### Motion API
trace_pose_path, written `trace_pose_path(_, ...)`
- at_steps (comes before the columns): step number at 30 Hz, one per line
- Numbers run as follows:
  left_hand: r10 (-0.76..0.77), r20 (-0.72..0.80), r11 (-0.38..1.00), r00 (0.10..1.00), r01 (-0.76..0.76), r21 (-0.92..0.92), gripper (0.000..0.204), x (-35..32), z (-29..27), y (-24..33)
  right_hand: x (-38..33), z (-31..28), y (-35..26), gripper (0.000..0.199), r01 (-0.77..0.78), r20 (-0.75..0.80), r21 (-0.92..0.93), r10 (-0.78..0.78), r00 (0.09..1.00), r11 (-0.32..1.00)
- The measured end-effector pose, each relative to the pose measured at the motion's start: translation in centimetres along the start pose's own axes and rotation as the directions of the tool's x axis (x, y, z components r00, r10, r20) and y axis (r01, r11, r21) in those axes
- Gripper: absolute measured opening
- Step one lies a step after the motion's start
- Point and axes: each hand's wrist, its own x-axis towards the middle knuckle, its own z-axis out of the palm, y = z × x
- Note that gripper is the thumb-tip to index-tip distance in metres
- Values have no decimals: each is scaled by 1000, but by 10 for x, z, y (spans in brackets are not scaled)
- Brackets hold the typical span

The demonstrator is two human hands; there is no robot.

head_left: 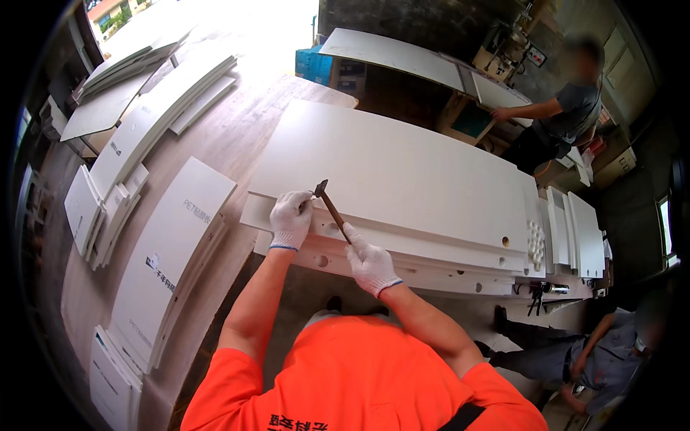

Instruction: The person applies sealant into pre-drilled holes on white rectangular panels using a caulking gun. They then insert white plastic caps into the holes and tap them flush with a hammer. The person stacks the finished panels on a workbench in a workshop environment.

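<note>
My right hand (370, 264), in a white glove, grips the wooden handle of a hammer (333, 210). The hammer's dark head is right at the fingers of my left hand (291, 215). That hand is gloved too, its fingers pinched together at the edge of a large white panel (402, 154). Whatever sits between them is too small to make out. Below this panel lie more white boards (424, 276) in a stack, with round holes along their near side.
Small white round pieces (535, 241) lie at the stack's right end, near a caulking gun (550, 288). Printed white panels (169, 262) fill a table on the left. One person (575, 108) stands at the far-right bench; another (604, 359) is at the lower right.
</note>
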Motion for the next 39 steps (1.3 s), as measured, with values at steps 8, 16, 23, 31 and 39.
trace_pose_path(8,-43,20,999,999,43,-12,10,1,-4,-1,8,-1,0,62,103,-13,-119,-105,994,988)
trace_pose_path(16,-39,-55,999,998,41,30,8,5,-15,-21,8,-5,3,62,141,-15,-173,-146,989,975)
trace_pose_path(23,-63,-73,998,995,64,16,8,8,-15,-23,15,-11,-2,60,-3,78,-141,14,997,990)
trace_pose_path(31,-44,-57,998,997,47,45,9,11,-15,-23,26,3,-24,58,26,-4,168,-25,1000,985)
trace_pose_path(39,-42,-3,998,999,42,56,10,10,-18,-25,27,28,-13,60,106,-55,129,-100,993,986)
